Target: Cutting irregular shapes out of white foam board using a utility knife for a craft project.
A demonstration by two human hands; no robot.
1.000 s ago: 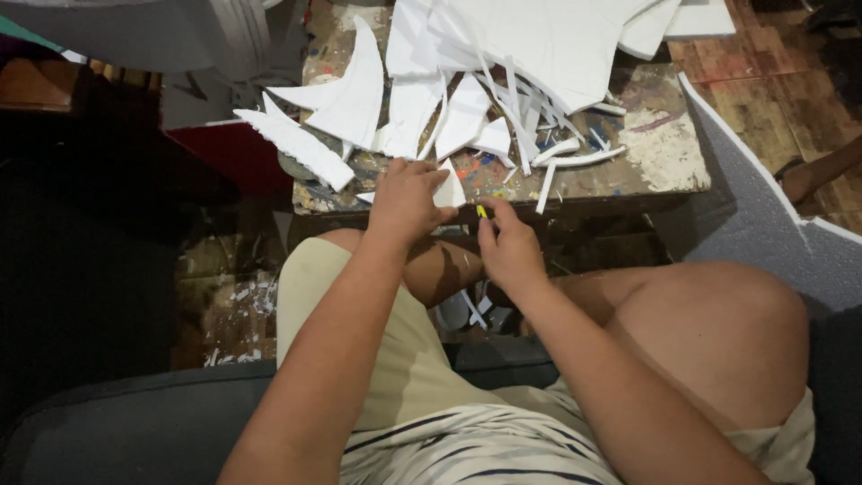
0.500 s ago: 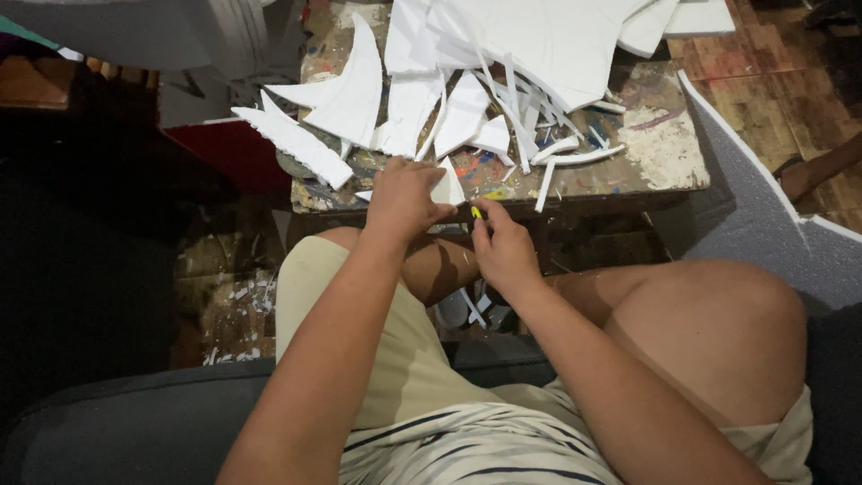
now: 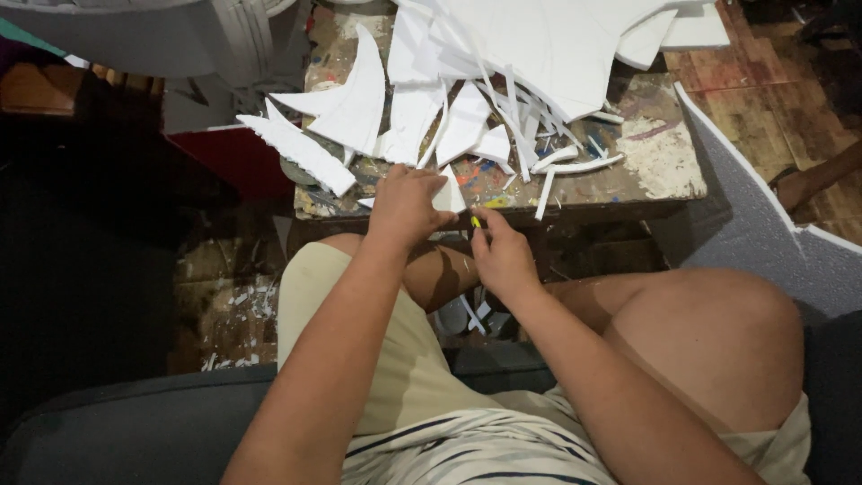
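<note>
My left hand (image 3: pixel 404 208) grips a small triangular piece of white foam (image 3: pixel 450 192) at the near edge of a paint-stained low table (image 3: pixel 655 171). Just to its right, my right hand (image 3: pixel 503 256) is closed around a small tool with a yellow-green tip (image 3: pixel 475 221), which points at the foam piece's lower edge. Most of the tool is hidden inside the fist. Both hands hover above my knees, in front of the table.
Several curved and pointed white foam offcuts (image 3: pixel 359 108) and thin strips (image 3: pixel 575 166) litter the table. A big foam sheet (image 3: pixel 575 45) lies at the back. A grey-white foam panel (image 3: pixel 763 233) leans at right. Foam crumbs cover the floor (image 3: pixel 229 305). I sit on a dark cushion (image 3: pixel 126 431).
Both hands stay at the table's near edge with the foam piece; they shift only slightly, the right hand edging a little toward the piece.
</note>
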